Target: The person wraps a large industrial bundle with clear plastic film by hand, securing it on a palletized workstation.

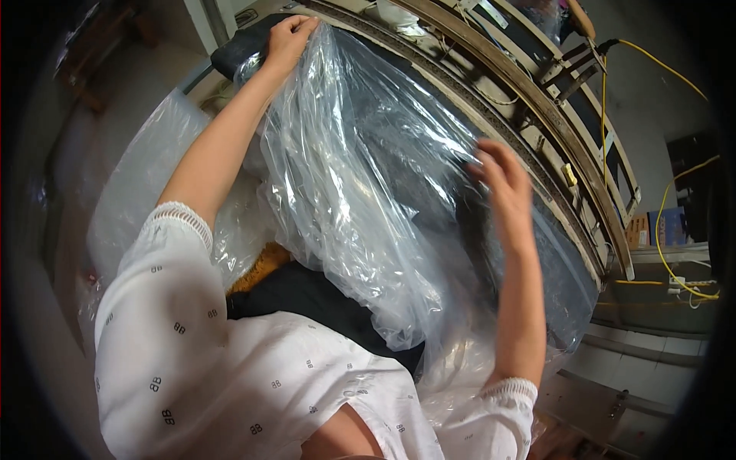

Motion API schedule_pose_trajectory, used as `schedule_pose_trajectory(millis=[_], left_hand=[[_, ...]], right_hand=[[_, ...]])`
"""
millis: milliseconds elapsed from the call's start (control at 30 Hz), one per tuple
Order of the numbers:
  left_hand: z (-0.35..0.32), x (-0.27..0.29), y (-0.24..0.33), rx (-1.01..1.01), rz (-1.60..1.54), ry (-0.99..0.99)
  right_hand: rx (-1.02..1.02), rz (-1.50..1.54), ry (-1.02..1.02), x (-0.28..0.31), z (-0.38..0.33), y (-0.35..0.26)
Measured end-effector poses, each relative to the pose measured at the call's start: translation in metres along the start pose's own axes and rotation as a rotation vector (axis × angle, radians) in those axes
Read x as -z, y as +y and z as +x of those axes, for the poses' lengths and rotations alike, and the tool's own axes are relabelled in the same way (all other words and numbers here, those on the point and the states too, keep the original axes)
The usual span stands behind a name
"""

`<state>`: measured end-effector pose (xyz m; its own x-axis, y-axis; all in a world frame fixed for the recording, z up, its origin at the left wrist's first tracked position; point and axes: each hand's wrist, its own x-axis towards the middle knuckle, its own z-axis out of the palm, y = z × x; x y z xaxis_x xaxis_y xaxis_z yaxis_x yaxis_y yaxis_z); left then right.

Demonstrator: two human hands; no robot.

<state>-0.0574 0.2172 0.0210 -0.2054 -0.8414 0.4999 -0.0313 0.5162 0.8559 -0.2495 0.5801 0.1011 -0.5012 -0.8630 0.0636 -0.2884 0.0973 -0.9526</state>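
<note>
A large sheet of clear plastic film (345, 176) lies in loose folds before me, draped over dark material (429, 161). My left hand (288, 42) pinches the film's gathered far corner at the upper left, next to a dark rolled end (239, 52). Over the right part of the film my right hand (502, 180) is raised, fingers apart and slightly curled, blurred by motion. I see nothing held in it. Whether its fingertips touch the film I cannot tell. More clear plastic (146, 169) hangs at the left, beside my left arm.
Along the far side runs a long, curved-looking machine frame (529, 115) with rails and wiring. Yellow cables (663, 69) hang at the right, near a power strip (694, 283). A blue box (668, 226) stands on a shelf there. Orange-brown fabric (264, 268) shows near my lap.
</note>
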Motion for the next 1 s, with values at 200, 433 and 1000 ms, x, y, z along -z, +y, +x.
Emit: schedule_pose_trajectory(millis=[200,433,1000], left_hand=[[0.002,-0.017,0.008,0.041,-0.236,-0.028],[0.007,-0.006,-0.008,0.049,-0.287,0.046],[0.038,0.003,-0.036,-0.066,0.140,-0.074]], right_hand=[[-0.025,0.472,-0.274,-0.139,0.084,-0.012],[-0.156,0.364,-0.750,-0.043,-0.017,-0.062],[0.401,0.067,1.083,0.064,-0.396,-0.116]])
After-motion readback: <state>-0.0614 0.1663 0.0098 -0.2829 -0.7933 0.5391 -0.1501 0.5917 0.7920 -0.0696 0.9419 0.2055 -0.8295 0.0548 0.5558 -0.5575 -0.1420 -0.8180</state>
